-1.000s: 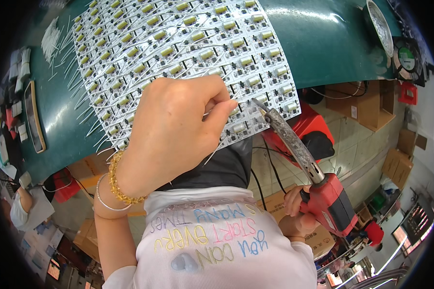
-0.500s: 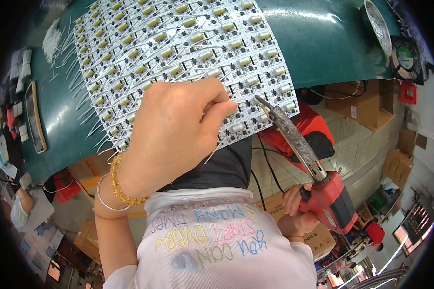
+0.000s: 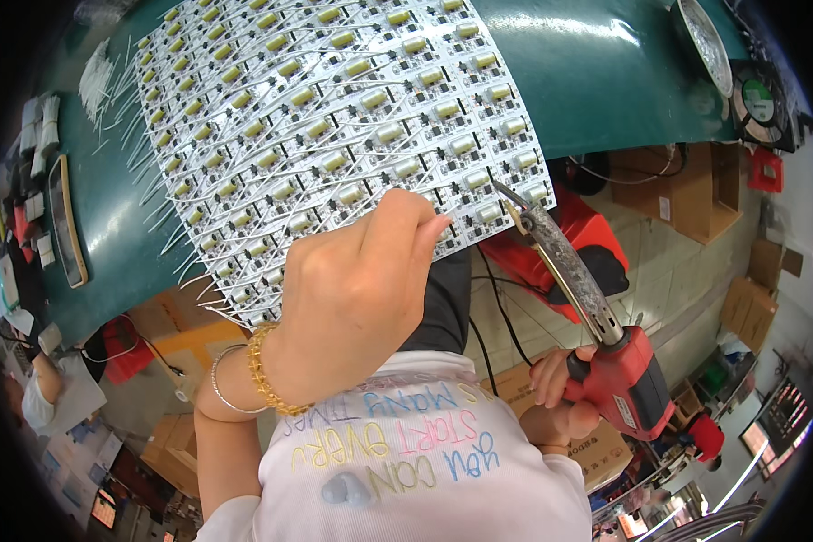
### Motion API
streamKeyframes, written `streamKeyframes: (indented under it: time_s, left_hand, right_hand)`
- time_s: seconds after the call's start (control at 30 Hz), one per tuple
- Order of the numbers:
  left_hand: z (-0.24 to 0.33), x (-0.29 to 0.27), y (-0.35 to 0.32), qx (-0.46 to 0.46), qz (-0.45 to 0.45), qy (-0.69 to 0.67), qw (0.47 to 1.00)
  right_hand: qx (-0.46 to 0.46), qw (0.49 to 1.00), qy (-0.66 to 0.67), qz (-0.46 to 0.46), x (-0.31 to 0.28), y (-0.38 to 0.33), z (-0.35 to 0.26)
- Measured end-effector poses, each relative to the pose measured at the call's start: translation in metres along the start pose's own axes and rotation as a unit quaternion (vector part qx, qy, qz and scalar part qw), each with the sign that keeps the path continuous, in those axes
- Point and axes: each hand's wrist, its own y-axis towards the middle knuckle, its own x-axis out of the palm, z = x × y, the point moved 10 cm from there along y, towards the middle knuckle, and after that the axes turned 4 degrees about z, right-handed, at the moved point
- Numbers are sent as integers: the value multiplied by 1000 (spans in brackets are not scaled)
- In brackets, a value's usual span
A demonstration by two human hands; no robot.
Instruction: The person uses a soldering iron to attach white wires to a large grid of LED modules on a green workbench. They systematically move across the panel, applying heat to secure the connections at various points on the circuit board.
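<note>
A white panel of many small circuit boards (image 3: 468, 238) lies over the table's front edge, set with rows of yellow-and-silver cylindrical components and thin white wires (image 3: 158, 221). Above its near part, my left hand (image 3: 357, 285) has thumb and forefinger pinched together; whatever they hold is too small or hidden to make out. My right hand (image 3: 551, 384) grips the handle of a red-and-black soldering gun (image 3: 623, 384). Its long, scorched barrel slants up to the panel's near right corner, where the dark tip and a thin solder feed tube (image 3: 515, 214) are over the components.
The green table (image 3: 596, 90) bears a pile of loose white wires (image 3: 95, 81) and a phone (image 3: 67, 221) at left. A metal dish (image 3: 703, 45) and a black reel (image 3: 761, 101) are at far right. Below stand a red machine (image 3: 596, 257) and a cardboard box (image 3: 682, 199).
The panel has shifted toward me, most at its left side. My left hand has come nearer my body, still pinched. The soldering gun has moved slightly right.
</note>
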Motion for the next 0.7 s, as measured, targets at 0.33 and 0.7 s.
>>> streamKeyframes:
  time_s: [0.33,0.7]
  left_hand:
    - [5,5,-7,31,61,37,997]
    - [0,6,-5,7,28,24,999]
  right_hand:
    - [88,919,-381,-43,-10,5,7]
    - [140,871,-471,30,-20,2,11]
